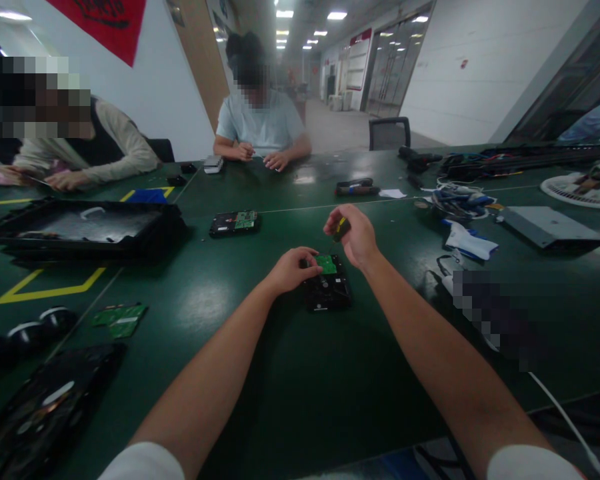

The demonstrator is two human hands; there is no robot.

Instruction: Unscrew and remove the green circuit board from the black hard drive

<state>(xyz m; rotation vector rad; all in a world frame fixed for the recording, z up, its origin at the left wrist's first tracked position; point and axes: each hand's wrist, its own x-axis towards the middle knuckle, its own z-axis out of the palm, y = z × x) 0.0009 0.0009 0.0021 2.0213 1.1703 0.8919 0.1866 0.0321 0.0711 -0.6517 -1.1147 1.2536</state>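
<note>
Black hard drive (336, 291): likely dense, rigid, its circuit board (329, 265) fragile; grip side edges. My left hand (293, 271) pinches its left edge; my right hand (360, 239) pinches a screwdriver (341, 231).

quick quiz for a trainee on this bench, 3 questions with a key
1. What is in the grip of the right hand?
a) a white cable
b) a yellow-and-black tool
c) a black chair

2. True or false: the left hand is at the hard drive with a green board in front of the person.

3. Fill in, left or right: seen from the person, the loose green circuit boards lie to the ___ of that drive.

Key: 1 b; 2 true; 3 left
</note>
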